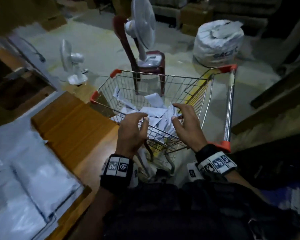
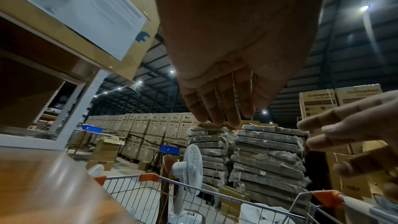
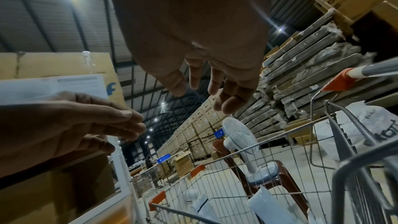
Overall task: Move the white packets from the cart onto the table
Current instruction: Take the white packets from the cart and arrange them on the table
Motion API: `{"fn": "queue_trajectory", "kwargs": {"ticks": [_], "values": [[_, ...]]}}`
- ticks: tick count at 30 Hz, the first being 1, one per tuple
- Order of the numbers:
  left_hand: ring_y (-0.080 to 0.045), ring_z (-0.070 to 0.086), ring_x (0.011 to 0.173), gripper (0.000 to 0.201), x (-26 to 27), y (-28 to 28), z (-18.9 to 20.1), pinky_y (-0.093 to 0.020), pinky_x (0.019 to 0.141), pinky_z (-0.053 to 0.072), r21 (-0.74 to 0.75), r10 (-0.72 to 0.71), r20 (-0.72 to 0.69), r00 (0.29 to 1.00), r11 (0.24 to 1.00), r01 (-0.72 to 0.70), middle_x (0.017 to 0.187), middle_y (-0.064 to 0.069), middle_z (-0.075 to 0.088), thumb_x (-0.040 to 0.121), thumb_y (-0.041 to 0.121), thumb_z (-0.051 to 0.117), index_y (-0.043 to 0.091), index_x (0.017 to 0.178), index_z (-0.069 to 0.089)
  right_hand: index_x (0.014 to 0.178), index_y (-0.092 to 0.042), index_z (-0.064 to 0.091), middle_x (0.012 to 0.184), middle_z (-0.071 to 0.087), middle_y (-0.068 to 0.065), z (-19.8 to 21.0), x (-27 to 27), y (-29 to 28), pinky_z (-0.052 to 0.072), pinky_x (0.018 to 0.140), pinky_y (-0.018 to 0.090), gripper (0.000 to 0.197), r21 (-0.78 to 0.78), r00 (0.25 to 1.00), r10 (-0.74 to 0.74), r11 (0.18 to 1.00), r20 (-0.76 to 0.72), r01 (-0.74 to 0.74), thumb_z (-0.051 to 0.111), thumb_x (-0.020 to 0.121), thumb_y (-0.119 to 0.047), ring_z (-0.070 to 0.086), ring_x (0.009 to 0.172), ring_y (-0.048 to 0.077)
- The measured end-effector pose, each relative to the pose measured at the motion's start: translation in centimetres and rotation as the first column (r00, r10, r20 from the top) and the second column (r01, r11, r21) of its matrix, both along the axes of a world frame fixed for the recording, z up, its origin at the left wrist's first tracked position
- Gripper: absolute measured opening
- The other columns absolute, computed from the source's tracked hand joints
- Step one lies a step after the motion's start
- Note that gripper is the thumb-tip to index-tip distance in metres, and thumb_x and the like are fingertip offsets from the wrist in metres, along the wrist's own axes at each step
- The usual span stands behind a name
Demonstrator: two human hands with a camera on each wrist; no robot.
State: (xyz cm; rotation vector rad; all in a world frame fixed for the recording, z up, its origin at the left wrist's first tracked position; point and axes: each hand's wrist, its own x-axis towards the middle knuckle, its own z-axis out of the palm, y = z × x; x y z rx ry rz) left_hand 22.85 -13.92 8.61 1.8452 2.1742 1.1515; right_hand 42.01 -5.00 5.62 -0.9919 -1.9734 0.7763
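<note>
Over the near rim of the wire shopping cart (image 1: 180,80), both hands hover with nothing in them. At about 7 o'clock of the basket, the left hand (image 1: 131,134) has a loose, spread grip, its fingers (image 2: 215,108) bent gently downward above the wire edge. At about 5 o'clock, the right hand (image 1: 187,125) is likewise spread, thumb and fingers (image 3: 228,94) apart and touching no packet. Between and just beyond the two hands, the white packets (image 1: 154,110) lie in a jumbled heap on the floor of the basket, some propped against the far wire wall. At 9 o'clock of the cart, touching or nearly touching its left side, stands the wooden worktop (image 1: 73,129); more white packets (image 1: 24,187) lie in flat stacks on its near left part. At 12 o'clock beyond the cart, a white fan (image 1: 142,28) stands on a dark red plastic chair (image 1: 145,66). At 10 o'clock, a smaller white fan (image 1: 71,63) sits on the floor, and at 1 o'clock rests a bulging white sack (image 1: 216,44).
</note>
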Motion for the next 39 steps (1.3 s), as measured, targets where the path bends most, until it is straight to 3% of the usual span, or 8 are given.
{"fn": "queue_trajectory", "kwargs": {"ticks": [9, 14, 18, 22, 26, 30, 34, 39], "values": [[-0.026, 0.059, 0.11, 0.037, -9.3, 10.7, -2.5, -0.039, 0.095, 0.046, -0.146, -0.103, -0.008, 0.995, 0.984, 0.101, 0.116, -0.008, 0.069, 0.093, 0.029, 0.056, 0.012, 0.124, 0.066, 0.138, -0.017, 0.049, 0.13, 0.044, 0.004, -4.1, -4.4, 7.1, 0.05, 0.094, 0.033, 0.041, -0.148, 0.985, -0.141, 0.977, 0.097, 0.154, 0.055, 0.098, -0.02, 0.051, 0.108, 0.012], [-0.029, 0.057, 0.115, 0.046, -12.1, 16.1, -3.2, -0.042, 0.097, 0.046, -0.274, -0.13, -0.036, 0.991, 0.955, 0.115, 0.119, -0.009, 0.067, 0.09, 0.033, 0.048, 0.014, 0.129, 0.062, 0.142, -0.017, 0.045, 0.134, 0.041, 0.009, -7.2, -6.8, 11.0, 0.051, 0.095, 0.046, 0.046, -0.264, 0.967, -0.095, 0.952, 0.236, 0.158, 0.055, 0.098, -0.026, 0.05, 0.118, 0.024], [-0.032, 0.058, 0.115, 0.052, -12.8, 20.6, -3.8, -0.044, 0.097, 0.047, -0.366, -0.161, -0.069, 0.985, 0.922, 0.125, 0.121, -0.01, 0.067, 0.087, 0.038, 0.044, 0.014, 0.13, 0.061, 0.146, -0.014, 0.04, 0.144, 0.039, 0.012, -8.8, -7.9, 15.3, 0.036, 0.105, 0.034, 0.051, -0.383, 0.924, -0.036, 0.903, 0.38, 0.193, 0.054, 0.098, -0.026, 0.039, 0.133, 0.027], [-0.035, 0.06, 0.113, 0.044, -12.2, 25.2, -5.7, -0.044, 0.094, 0.049, -0.461, -0.172, -0.132, 0.976, 0.882, 0.093, 0.118, -0.012, 0.069, 0.091, 0.033, 0.051, 0.014, 0.13, 0.061, 0.145, -0.013, 0.041, 0.146, 0.04, 0.013, -10.8, -8.1, 19.8, 0.036, 0.105, 0.035, 0.052, -0.471, 0.887, 0.013, 0.851, 0.461, 0.232, 0.054, 0.096, -0.023, 0.04, 0.134, 0.03], [-0.036, 0.059, 0.113, 0.038, -11.6, 28.7, -9.9, -0.044, 0.093, 0.048, -0.603, -0.2, -0.196, 0.96, 0.797, 0.043, 0.121, -0.014, 0.067, 0.093, 0.025, 0.055, 0.016, 0.129, 0.06, 0.144, -0.016, 0.043, 0.146, 0.043, 0.015, -14.6, -8.3, 23.6, 0.043, 0.105, 0.043, 0.056, -0.568, 0.829, 0.112, 0.778, 0.548, 0.27, 0.053, 0.093, -0.034, 0.047, 0.129, 0.036], [-0.032, 0.05, 0.128, 0.05, -12.0, 30.4, -14.8, -0.044, 0.101, 0.043, -0.797, -0.256, -0.232, 0.938, 0.604, -0.032, 0.141, -0.011, 0.054, 0.097, 0.03, 0.055, 0.019, 0.144, 0.045, 0.143, -0.011, 0.045, 0.138, 0.051, 0.022, -18.3, -9.2, 24.6, 0.042, 0.102, 0.04, 0.051, -0.633, 0.773, 0.248, 0.735, 0.584, 0.242, 0.053, 0.096, -0.029, 0.047, 0.129, 0.036], [-0.033, 0.046, 0.132, 0.062, -12.9, 32.4, -17.8, -0.044, 0.103, 0.039, -0.901, -0.322, -0.201, 0.925, 0.432, -0.045, 0.148, -0.014, 0.045, 0.097, 0.031, 0.057, 0.014, 0.151, 0.032, 0.141, -0.005, 0.043, 0.131, 0.055, 0.023, -21.6, -10.1, 24.3, 0.049, 0.093, 0.041, 0.051, -0.712, 0.733, 0.375, 0.67, 0.567, 0.208, 0.055, 0.096, -0.027, 0.053, 0.122, 0.038], [-0.032, 0.047, 0.133, 0.061, -13.9, 34.6, -20.2, -0.046, 0.103, 0.043, -0.896, -0.344, -0.257, 0.903, 0.436, -0.089, 0.149, -0.014, 0.046, 0.097, 0.031, 0.056, 0.015, 0.15, 0.033, 0.125, -0.006, 0.051, 0.121, 0.058, 0.018, -23.9, -10.6, 23.9, 0.047, 0.08, 0.035, 0.047, -0.682, 0.677, 0.38, 0.688, 0.63, 0.248, 0.057, 0.093, -0.04, 0.059, 0.11, 0.036]]}}
